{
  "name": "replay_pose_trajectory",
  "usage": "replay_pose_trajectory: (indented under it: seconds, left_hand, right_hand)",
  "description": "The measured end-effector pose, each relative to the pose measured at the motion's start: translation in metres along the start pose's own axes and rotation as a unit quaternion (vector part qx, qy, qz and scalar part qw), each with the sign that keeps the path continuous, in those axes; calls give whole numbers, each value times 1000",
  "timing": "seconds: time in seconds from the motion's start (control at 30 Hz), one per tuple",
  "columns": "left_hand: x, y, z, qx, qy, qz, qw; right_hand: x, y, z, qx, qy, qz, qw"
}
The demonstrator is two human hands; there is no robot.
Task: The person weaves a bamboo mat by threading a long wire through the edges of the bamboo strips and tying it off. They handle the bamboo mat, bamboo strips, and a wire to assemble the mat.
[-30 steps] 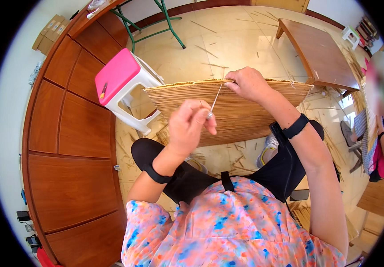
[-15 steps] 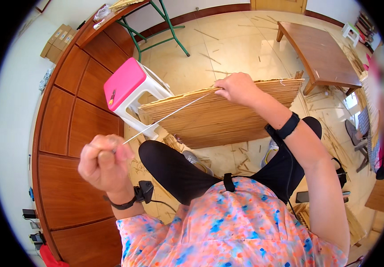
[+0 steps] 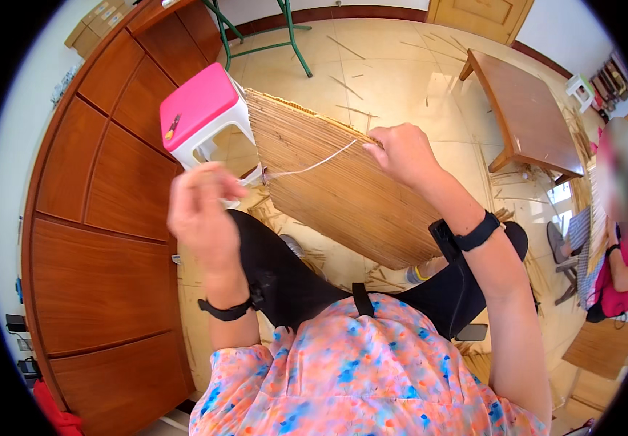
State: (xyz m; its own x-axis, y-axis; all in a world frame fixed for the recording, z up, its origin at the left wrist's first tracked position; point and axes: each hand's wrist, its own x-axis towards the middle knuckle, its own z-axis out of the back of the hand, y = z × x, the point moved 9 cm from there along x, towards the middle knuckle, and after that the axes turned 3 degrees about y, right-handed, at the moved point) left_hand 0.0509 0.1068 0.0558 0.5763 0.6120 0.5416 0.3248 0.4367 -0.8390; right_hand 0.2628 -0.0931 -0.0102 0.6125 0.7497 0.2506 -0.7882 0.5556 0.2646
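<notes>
Gripping mat, right hand, left hand raised (blurred)

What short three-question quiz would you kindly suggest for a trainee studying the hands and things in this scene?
1. Which hand grips the upper edge of the brown slatted rectangular panel?
2. What lies on the white plastic stool with a pink square seat: A) small dark-and-yellow tool, B) blue cup, C) green bowl?
3. True or false: the thin white cord curves across the panel's face.

Key: 1. The right hand. 2. A. 3. True.
</notes>
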Motion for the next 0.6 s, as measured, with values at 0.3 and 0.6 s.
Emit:
replay_pose_trajectory:
  seconds: [0.3,0.6]
  left_hand:
    - [-44,67,-113,130,208,-8,969]
    - [-50,96,-123,149,245,41,957]
  right_hand:
    - [-5,4,-18,63,88,-43,993]
    - [-8,15,-12,27,63,-73,995]
